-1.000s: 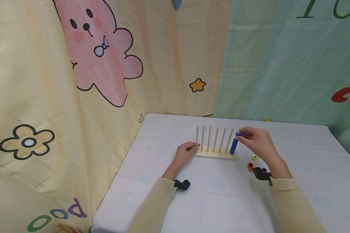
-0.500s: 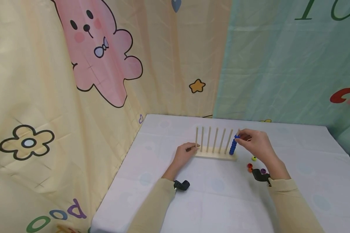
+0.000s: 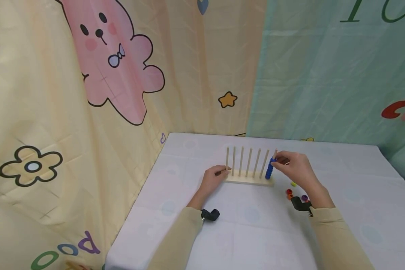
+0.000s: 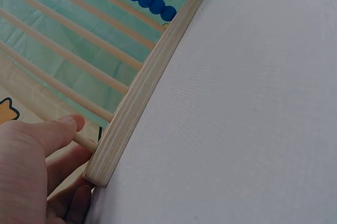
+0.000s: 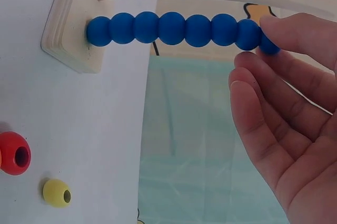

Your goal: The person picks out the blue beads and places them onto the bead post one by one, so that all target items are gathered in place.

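Note:
A wooden peg rack (image 3: 248,180) stands on the white-covered table, its row of thin upright pegs rising from a flat base. At its left end my left hand (image 3: 213,180) grips the outermost peg and the base end; the left wrist view shows the thumb and fingers around them. Several blue beads (image 5: 171,28) are stacked on the rightmost peg, touching one another. My right hand (image 3: 296,165) pinches the topmost blue bead (image 5: 269,45) between thumb and fingers, right against the stack. The other pegs carry no beads.
Loose beads lie on the table right of the rack: a red bead (image 3: 289,191), an orange bead (image 3: 290,197), a yellow bead (image 5: 56,192) and a purple bead (image 3: 305,197) near the right wrist camera (image 3: 300,204). Printed curtains (image 3: 202,75) hang behind the table.
My right hand has moved slightly down the rightmost peg with the top blue bead, which now meets the stack; more of the peg tip shows. The left hand stays in place.

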Available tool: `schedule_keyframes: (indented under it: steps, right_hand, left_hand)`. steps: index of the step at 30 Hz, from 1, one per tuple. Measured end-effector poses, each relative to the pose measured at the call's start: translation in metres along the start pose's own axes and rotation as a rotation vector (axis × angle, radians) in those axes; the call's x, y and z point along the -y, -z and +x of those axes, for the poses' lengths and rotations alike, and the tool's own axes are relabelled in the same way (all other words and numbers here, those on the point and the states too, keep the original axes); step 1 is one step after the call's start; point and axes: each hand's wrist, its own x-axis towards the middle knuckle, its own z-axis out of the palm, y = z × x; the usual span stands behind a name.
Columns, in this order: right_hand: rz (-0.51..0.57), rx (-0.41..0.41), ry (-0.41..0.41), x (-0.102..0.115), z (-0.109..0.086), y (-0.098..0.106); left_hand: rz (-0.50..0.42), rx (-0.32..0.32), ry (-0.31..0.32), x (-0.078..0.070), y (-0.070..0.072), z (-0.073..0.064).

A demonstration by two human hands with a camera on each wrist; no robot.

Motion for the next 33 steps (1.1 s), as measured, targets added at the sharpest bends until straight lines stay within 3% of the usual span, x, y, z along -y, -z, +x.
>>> schedule_keyframes:
  steps: [9,15,23,28,33]
  right_hand:
    - [-0.007,-0.007,0.002,0.001,0.000,0.002]
    - [-0.005,0.040,-0.011,0.000,-0.003,0.001]
    - [-0.050,0.061,-0.006,-0.001,-0.001,0.005]
    - [-0.083,0.082,0.022,-0.001,-0.008,0.011]
    - [-0.140,0.034,0.064,-0.005,-0.023,0.019]
  left_hand:
    - [-0.001,-0.001,-0.007,-0.005,0.001,0.000]
    - [0.004,-0.005,0.014,0.001,0.000,-0.002]
    - [-0.005,0.014,0.025,-0.003,0.010,0.006]
    - [0.073,0.053,0.087,-0.010,0.025,-0.001]
    - [0.254,0.089,0.063,-0.022,0.049,-0.012]
